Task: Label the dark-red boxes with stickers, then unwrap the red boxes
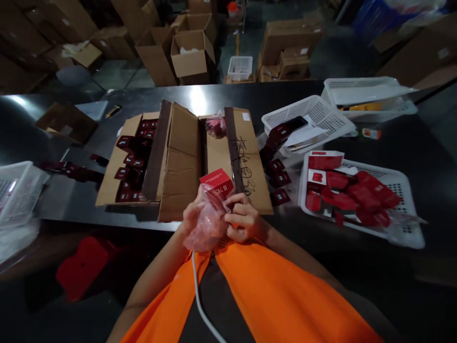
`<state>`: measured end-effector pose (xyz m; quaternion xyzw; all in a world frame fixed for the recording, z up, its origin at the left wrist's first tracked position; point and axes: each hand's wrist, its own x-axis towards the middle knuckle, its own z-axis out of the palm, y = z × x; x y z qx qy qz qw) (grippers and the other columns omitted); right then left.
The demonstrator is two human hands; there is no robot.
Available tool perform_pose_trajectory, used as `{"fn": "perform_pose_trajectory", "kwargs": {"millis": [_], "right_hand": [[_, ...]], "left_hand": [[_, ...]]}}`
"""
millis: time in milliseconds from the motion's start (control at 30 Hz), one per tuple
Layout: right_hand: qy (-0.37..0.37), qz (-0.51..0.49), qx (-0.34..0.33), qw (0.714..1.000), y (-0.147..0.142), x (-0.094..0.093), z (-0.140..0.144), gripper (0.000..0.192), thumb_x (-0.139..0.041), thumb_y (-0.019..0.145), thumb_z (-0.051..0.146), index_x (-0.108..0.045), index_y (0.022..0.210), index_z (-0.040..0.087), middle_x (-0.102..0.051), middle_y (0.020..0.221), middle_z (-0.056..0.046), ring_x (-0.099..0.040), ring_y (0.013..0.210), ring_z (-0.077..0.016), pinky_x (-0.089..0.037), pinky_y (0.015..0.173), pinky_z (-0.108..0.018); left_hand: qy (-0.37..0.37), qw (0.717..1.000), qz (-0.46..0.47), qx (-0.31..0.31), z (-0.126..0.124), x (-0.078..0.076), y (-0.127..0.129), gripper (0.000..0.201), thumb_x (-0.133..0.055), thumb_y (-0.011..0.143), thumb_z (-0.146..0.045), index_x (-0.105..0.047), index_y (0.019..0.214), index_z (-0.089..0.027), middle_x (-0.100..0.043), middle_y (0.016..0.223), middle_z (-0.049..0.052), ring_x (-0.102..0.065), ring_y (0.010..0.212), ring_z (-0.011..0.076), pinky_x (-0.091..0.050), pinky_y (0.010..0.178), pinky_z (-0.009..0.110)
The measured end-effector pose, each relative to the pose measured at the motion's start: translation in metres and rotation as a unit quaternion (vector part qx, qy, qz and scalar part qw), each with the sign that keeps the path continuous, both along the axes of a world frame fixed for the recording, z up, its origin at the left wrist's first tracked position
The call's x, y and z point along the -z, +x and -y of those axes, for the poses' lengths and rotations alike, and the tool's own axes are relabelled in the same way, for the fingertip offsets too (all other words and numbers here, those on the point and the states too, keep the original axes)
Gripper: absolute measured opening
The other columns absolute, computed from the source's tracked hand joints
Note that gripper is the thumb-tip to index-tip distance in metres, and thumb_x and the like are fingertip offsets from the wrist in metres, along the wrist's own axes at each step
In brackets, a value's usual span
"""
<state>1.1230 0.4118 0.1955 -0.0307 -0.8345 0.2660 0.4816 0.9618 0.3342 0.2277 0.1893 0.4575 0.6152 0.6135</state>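
I see my left hand and right hand closed around a clear plastic bag. The red box sticks out at the bag's 12 o'clock, before the open carton.

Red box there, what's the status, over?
Both hands, left hand and right hand, grip red box half inside clear plastic bag. Open carton just beyond. Nothing blocking.

left hand behind bag, cartons blurred
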Motion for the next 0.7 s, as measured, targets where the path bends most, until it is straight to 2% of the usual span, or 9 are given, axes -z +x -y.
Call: {"fn": "perform_pose_trajectory", "kwargs": {"millis": [100,133,200,267,333,433,533,633,700], "right_hand": [[-0.055,-0.022,-0.067,0.996,0.001,-0.008,-0.002,0.011,-0.065,0.074,0.016,-0.060,0.068,0.023,-0.044,0.066,0.000,-0.061,0.092,-0.0224,-0.059,0.085,-0.038],[-0.107,-0.047,-0.061,0.991,0.001,-0.011,-0.002,0.010,-0.065,0.078,0.021,-0.062,0.068,0.023,-0.049,0.072,-0.002,-0.062,0.095,-0.0224,-0.058,0.085,-0.039],[-0.245,-0.084,0.021,0.966,0.000,-0.017,0.000,0.008,-0.064,0.083,0.031,-0.068,0.085,0.024,-0.058,0.098,-0.007,-0.060,0.108,-0.0238,-0.058,0.088,-0.040],[-0.361,-0.031,0.120,0.924,-0.001,-0.025,0.002,0.040,-0.072,0.080,0.038,-0.064,0.117,0.025,-0.053,0.124,-0.011,-0.056,0.120,-0.0269,-0.057,0.092,-0.042],[-0.417,0.072,0.154,0.893,-0.002,-0.032,0.001,0.080,-0.083,0.067,0.042,-0.050,0.138,0.022,-0.052,0.134,-0.014,-0.056,0.123,-0.0296,-0.055,0.098,-0.045],[-0.477,0.130,0.151,0.856,-0.002,-0.033,-0.007,0.091,-0.090,0.056,0.039,-0.049,0.135,0.021,-0.062,0.123,-0.012,-0.063,0.108,-0.0273,-0.054,0.098,-0.046],[-0.594,0.035,0.086,0.799,0.002,-0.026,-0.018,0.081,-0.090,0.051,0.034,-0.052,0.122,0.021,-0.066,0.112,-0.007,-0.065,0.097,-0.0227,-0.054,0.091,-0.039],[-0.676,-0.069,0.022,0.733,0.009,-0.020,-0.022,0.074,-0.090,0.049,0.026,-0.054,0.113,0.023,-0.065,0.107,-0.001,-0.064,0.097,-0.0186,-0.051,0.093,-0.033],[-0.701,-0.095,-0.011,0.707,0.014,-0.020,-0.018,0.075,-0.091,0.047,0.020,-0.055,0.113,0.024,-0.065,0.106,0.001,-0.063,0.097,-0.0163,-0.050,0.093,-0.031]], "left_hand": [[0.012,0.989,-0.135,-0.056,-0.008,0.001,0.004,0.047,-0.075,0.070,-0.040,-0.058,0.111,-0.022,-0.067,0.095,0.001,-0.065,0.084,0.0184,-0.055,0.080,0.031],[0.014,0.979,-0.190,-0.067,-0.009,0.004,0.006,0.052,-0.074,0.070,-0.035,-0.055,0.117,-0.023,-0.066,0.099,0.001,-0.064,0.087,0.0181,-0.054,0.081,0.031],[0.016,0.956,-0.284,-0.073,-0.010,0.011,0.008,0.059,-0.073,0.067,-0.028,-0.053,0.122,-0.023,-0.064,0.105,0.002,-0.063,0.093,0.0193,-0.053,0.085,0.032],[0.043,0.929,-0.362,-0.068,-0.010,0.017,0.009,0.064,-0.075,0.063,-0.026,-0.053,0.123,-0.022,-0.062,0.113,0.004,-0.062,0.101,0.0220,-0.051,0.093,0.036],[0.094,0.889,-0.446,-0.051,-0.008,0.018,0.009,0.066,-0.076,0.064,-0.026,-0.053,0.126,-0.020,-0.061,0.120,0.008,-0.061,0.109,0.0247,-0.050,0.099,0.039],[0.158,0.813,-0.561,0.013,-0.006,0.009,0.004,0.069,-0.068,0.071,-0.023,-0.049,0.137,-0.017,-0.058,0.134,0.014,-0.057,0.124,0.0285,-0.047,0.107,0.045],[0.171,0.764,-0.616,0.082,-0.006,0.001,-0.005,0.074,-0.059,0.074,-0.014,-0.047,0.146,-0.018,-0.053,0.149,0.015,-0.052,0.137,0.0277,-0.046,0.111,0.045],[0.214,0.746,-0.628,0.048,-0.006,0.008,-0.014,0.061,-0.052,0.078,-0.006,-0.062,0.135,-0.024,-0.066,0.138,0.009,-0.065,0.122,0.0230,-0.054,0.099,0.039],[0.267,0.759,-0.594,-0.019,-0.005,0.014,-0.019,0.044,-0.054,0.080,-0.008,-0.074,0.115,-0.024,-0.077,0.115,0.005,-0.072,0.102,0.0227,-0.056,0.088,0.038]]}}
